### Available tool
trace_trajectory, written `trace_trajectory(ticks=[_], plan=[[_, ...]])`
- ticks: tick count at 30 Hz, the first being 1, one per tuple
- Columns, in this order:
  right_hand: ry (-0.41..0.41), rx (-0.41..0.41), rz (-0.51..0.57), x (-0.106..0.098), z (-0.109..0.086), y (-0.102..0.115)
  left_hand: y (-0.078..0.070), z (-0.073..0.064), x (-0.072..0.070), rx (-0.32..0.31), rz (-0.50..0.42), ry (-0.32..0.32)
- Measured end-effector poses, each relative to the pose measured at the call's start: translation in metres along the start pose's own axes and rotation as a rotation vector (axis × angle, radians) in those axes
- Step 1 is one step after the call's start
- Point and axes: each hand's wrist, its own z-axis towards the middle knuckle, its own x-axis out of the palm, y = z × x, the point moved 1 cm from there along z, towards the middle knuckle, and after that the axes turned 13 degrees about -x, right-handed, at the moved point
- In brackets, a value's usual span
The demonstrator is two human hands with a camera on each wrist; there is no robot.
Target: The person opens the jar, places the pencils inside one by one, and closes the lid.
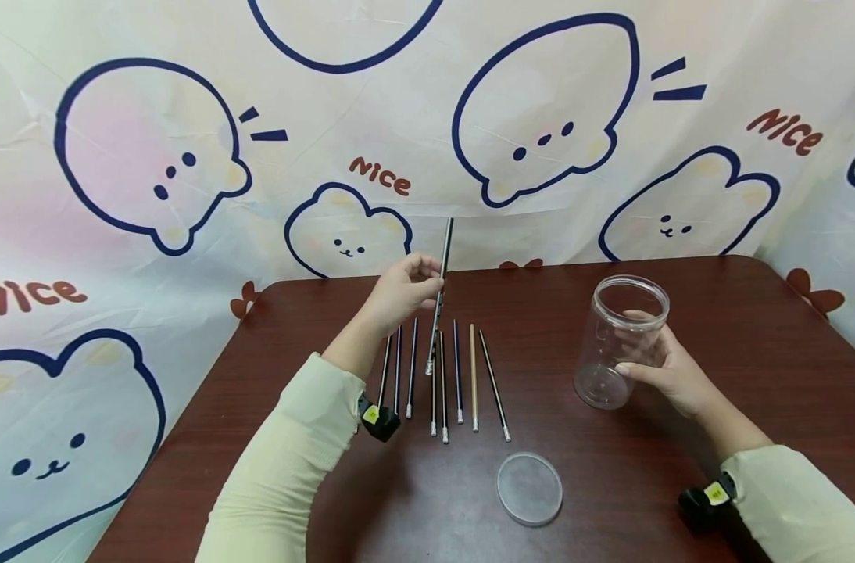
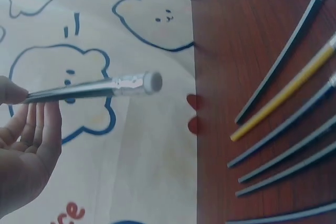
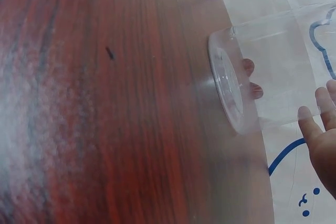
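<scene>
One slim, dark, glossy pencil (image 1: 437,317) with a silver ferrule and a pale eraser is pinched between the thumb and fingers of the left hand (image 1: 405,293); it is held nearly upright over the table, eraser end down, and the left wrist view shows the thumb on one side and the fingers on the other; the right hand (image 1: 663,371) has its thumb and fingers curved round a clear, colourless cylindrical jar (image 1: 599,348) with an uncovered round mouth facing up; whether the jar's base touches the table I cannot tell.

Below and beside the left hand, several dark pencils (image 1: 459,375) and one yellow pencil (image 1: 474,379) lie in a loose, fanned row, eraser ends toward the person; the left wrist partly hides that side of the row; a clear, shallow round lid (image 1: 530,489) lies nearer the person, between the row and the right forearm; everything is set on a reddish-brown wood-grained table (image 1: 596,485); behind it hangs a pale cloth backdrop (image 1: 427,117) with blue-outlined cartoon faces; both arms wear pale yellow-green sleeves (image 1: 280,461).
</scene>
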Motion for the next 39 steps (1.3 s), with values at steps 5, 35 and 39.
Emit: trace_trajectory(ticks=[5, 35, 39], plan=[[0.008, 0.013, -0.024, -0.001, 0.000, 0.000, -0.008, 0.004, 0.014, 0.020, -0.055, 0.078], [0.008, -0.007, 0.019, -0.001, 0.001, -0.002, -0.082, 0.038, 0.098, 0.080, -0.422, 0.107], [0.008, -0.003, 0.012, -0.001, 0.000, -0.003, -0.089, 0.041, 0.105, 0.077, -0.453, 0.096]])
